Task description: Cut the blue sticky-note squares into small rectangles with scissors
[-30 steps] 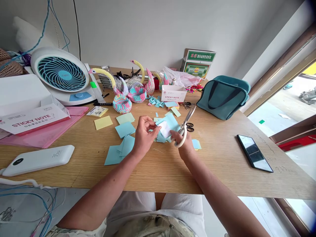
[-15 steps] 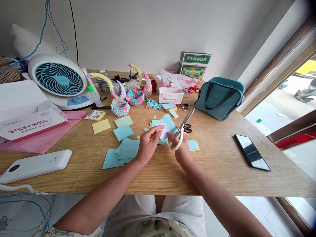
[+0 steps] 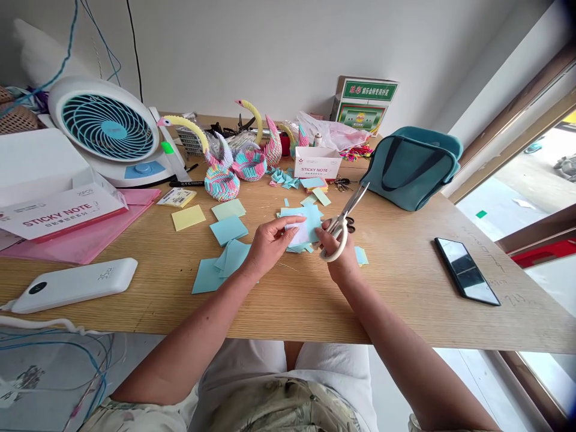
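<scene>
Between thumb and fingers my left hand (image 3: 272,243) pinches a small sheet of paper (image 3: 299,233), white on part of its face and light blue above. My right hand (image 3: 341,259) has white-handled scissors (image 3: 344,223) tucked in it, their metal blades pointing up and away to the right. Its thumb and fingers also meet the right edge of the sheet. Blue paper pieces lie on the table just under and behind the hands, partly hidden. Left of my left hand, several blue sticky notes (image 3: 207,275) are spread out, beside a yellow one (image 3: 188,217).
Behind stand paper swans (image 3: 222,183), a sticky note box (image 3: 317,163) and black-handled scissors (image 3: 350,224). A fan (image 3: 108,129), larger box (image 3: 63,210) and power bank (image 3: 83,285) occupy the left. To the right are a teal bag (image 3: 411,168) and phone (image 3: 467,270).
The view has shifted slightly, so the table sits higher. The sheet between my hands now shows more of its blue part beside the white. Both hands keep their grip.
</scene>
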